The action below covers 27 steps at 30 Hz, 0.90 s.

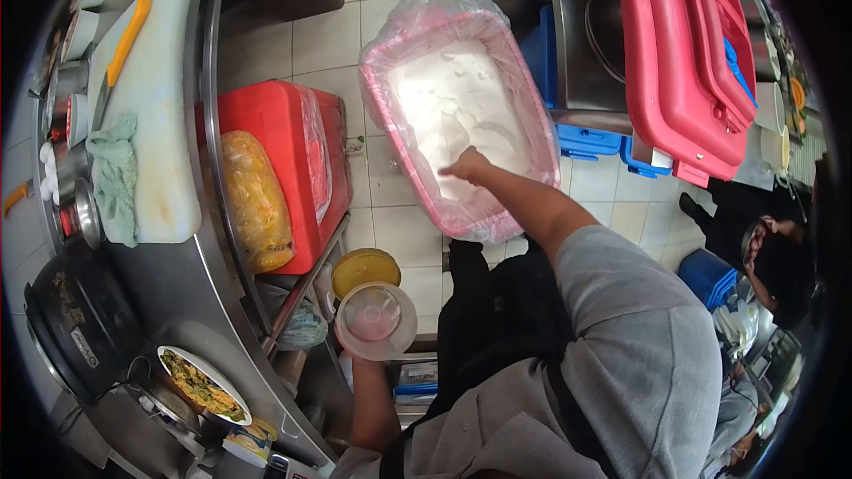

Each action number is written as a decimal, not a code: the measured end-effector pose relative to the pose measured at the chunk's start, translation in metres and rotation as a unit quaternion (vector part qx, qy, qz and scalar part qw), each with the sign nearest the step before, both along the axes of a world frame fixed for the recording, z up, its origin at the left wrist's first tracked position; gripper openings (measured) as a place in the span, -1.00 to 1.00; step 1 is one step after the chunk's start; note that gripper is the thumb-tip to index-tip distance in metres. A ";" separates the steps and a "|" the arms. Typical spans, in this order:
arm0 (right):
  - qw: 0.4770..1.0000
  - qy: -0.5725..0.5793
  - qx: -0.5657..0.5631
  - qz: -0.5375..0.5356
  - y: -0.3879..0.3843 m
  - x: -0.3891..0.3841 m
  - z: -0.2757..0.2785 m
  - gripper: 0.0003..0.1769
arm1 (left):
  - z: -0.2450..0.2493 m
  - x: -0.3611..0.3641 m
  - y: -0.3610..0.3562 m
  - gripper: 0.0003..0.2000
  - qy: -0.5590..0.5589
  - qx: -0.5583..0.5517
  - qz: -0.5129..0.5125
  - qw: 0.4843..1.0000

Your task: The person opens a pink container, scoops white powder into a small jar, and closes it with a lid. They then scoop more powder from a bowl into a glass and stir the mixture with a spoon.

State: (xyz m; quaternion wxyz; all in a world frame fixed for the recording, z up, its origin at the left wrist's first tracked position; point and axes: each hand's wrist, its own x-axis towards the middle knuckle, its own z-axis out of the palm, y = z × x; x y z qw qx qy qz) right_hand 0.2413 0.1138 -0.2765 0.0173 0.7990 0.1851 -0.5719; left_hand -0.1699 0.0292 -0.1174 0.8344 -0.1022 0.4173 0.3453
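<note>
A large pink tub (399,155), lined with clear plastic, stands on the floor with white powder (461,80) in it. My right hand (468,165) reaches down to the powder, fingers curled. Just beyond it is a pale, scoop-like shape; I cannot make out whether this is a tool or a hollow in the powder. In my left hand (359,362), mostly hidden underneath, is a round translucent plastic container (376,321), held near my left side. A yellow round lid or tub (365,269) shows behind that container.
On the left counter lie a white cutting board (155,186), a yellow-handled knife (130,40), a green cloth (114,173) and a dish of food (204,383). A red cooler box (293,160) stands beside the counter. Pink lids (661,53) jut out at upper right. Another person (781,253) is at far right.
</note>
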 end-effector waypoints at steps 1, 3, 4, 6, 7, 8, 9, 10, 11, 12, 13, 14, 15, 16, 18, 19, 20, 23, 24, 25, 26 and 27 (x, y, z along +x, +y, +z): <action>0.976 -0.096 0.105 0.163 -0.008 -0.007 -0.017 -0.06 | -0.001 0.005 0.002 -0.26 -0.002 0.007 0.002 1.000; 0.979 -0.113 0.085 0.148 -0.016 -0.012 -0.049 -0.17 | 0.011 0.029 0.018 -0.42 0.017 0.003 0.012 1.000; 0.983 -0.098 0.090 0.129 -0.020 -0.012 -0.059 -0.23 | 0.006 0.029 0.021 -0.42 0.016 0.011 0.013 1.000; 0.987 -0.084 0.086 0.106 -0.023 -0.017 -0.044 -0.35 | -0.006 0.023 0.019 -0.42 0.018 -0.037 0.027 0.999; 0.986 -0.086 0.092 0.106 -0.023 -0.021 -0.035 -0.35 | -0.009 0.017 0.017 -0.42 0.016 -0.031 0.027 0.999; 0.985 -0.096 0.083 0.114 -0.023 -0.022 -0.029 -0.40 | -0.010 0.013 0.016 -0.43 0.056 -0.015 -0.005 0.998; 0.984 -0.107 0.074 0.122 -0.022 -0.021 -0.025 -0.44 | -0.012 0.010 0.014 -0.43 0.096 0.001 -0.036 0.995; 0.983 -0.112 0.080 0.124 -0.020 -0.015 -0.027 -0.44 | -0.003 0.020 0.018 -0.43 0.091 0.008 -0.034 0.995; 0.980 -0.121 0.077 0.139 -0.018 -0.009 -0.031 -0.46 | 0.011 0.027 0.021 -0.36 0.058 0.025 -0.027 0.998; 0.978 -0.127 0.070 0.152 -0.019 -0.006 -0.030 -0.48 | 0.023 0.027 0.023 -0.28 0.027 0.038 -0.024 0.999; 0.978 -0.127 0.069 0.148 -0.023 0.004 -0.029 -0.48 | 0.018 0.010 0.015 -0.28 0.027 0.038 -0.028 0.999; 0.986 -0.086 0.050 0.137 -0.026 0.021 -0.021 -0.48 | 0.007 -0.012 0.002 -0.27 0.062 0.037 -0.041 0.997; 0.990 -0.046 0.031 0.126 -0.028 0.034 -0.010 -0.47 | -0.001 -0.026 -0.007 -0.27 0.096 0.036 -0.053 0.993; 0.991 -0.047 0.028 0.125 -0.032 0.037 0.012 -0.47 | 0.004 -0.029 -0.011 -0.27 0.094 0.033 -0.054 0.994; 0.979 -0.107 0.036 0.167 -0.038 0.035 0.050 -0.62 | 0.027 -0.026 -0.015 -0.27 0.127 -0.012 -0.011 0.992; 0.968 -0.103 0.161 0.165 -0.053 0.023 -0.039 -0.65 | 0.039 -0.015 -0.009 -0.27 0.130 -0.010 -0.008 0.991; 0.939 -0.095 0.280 0.174 -0.068 0.012 -0.127 -0.67 | 0.053 0.001 -0.004 -0.37 0.173 0.060 -0.043 0.982; 0.997 0.056 0.053 -0.011 0.051 -0.002 -0.006 -0.63 | 0.049 0.009 -0.015 -0.46 0.170 0.073 -0.034 0.982; 0.992 0.001 0.110 -0.064 0.034 -0.013 -0.043 -0.61 | 0.047 -0.002 -0.019 -0.46 0.117 0.017 0.015 0.993; 0.977 -0.061 0.170 -0.114 0.029 -0.017 -0.064 -0.59 | 0.032 -0.017 -0.022 -0.46 0.121 0.019 0.011 0.992; 0.977 -0.059 0.169 -0.116 0.031 -0.017 -0.067 -0.59 | 0.013 -0.038 -0.032 -0.45 0.135 0.008 0.015 0.991; 0.962 -0.094 0.228 -0.120 0.027 -0.013 -0.066 -0.59 | 0.016 -0.039 -0.037 -0.44 0.147 -0.009 0.021 0.989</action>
